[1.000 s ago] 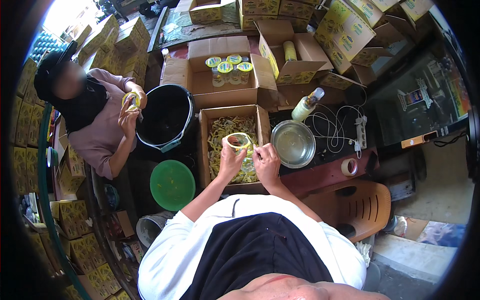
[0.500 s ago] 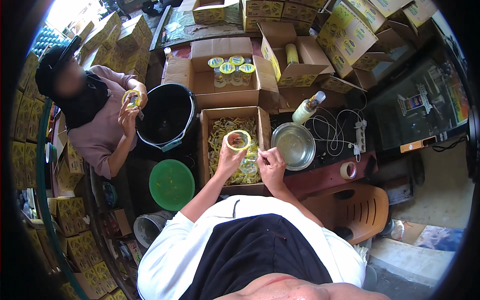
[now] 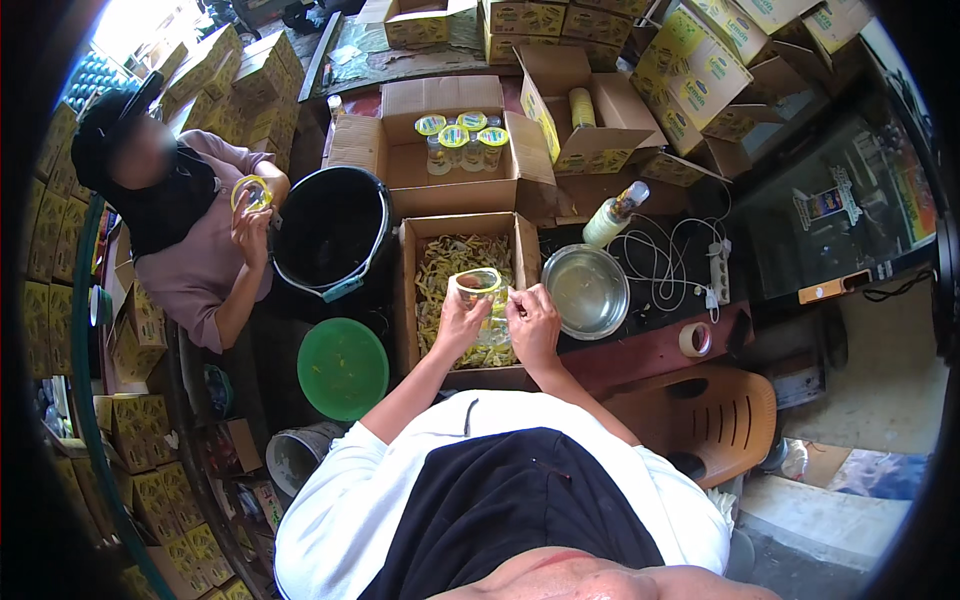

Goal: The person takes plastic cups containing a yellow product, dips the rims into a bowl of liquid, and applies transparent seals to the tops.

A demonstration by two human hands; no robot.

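My left hand (image 3: 462,322) is wrapped round a clear container with a yellow rim (image 3: 478,281), held above an open carton (image 3: 408,300). Yellowish scraps (image 3: 437,285) fill much of that carton. Below the rim shows a clear, glossy part; I cannot tell whether it belongs to the same container. Close by on the right, my right hand (image 3: 535,322) is closed, its fingertips pinched at the container's side. What they pinch is too small to make out.
A co-worker (image 3: 190,215) at the left holds a yellow-rimmed container (image 3: 252,194) by a black bucket (image 3: 335,225). Beyond my carton, clear jars with yellow lids (image 3: 453,137) stand in another. A metal bowl (image 3: 622,292) is at right, a green basin (image 3: 343,370) at left.
My right hand has moved up and left, closer to the container's side. The container's rim has tilted. The co-worker's container has shifted slightly left and turned.
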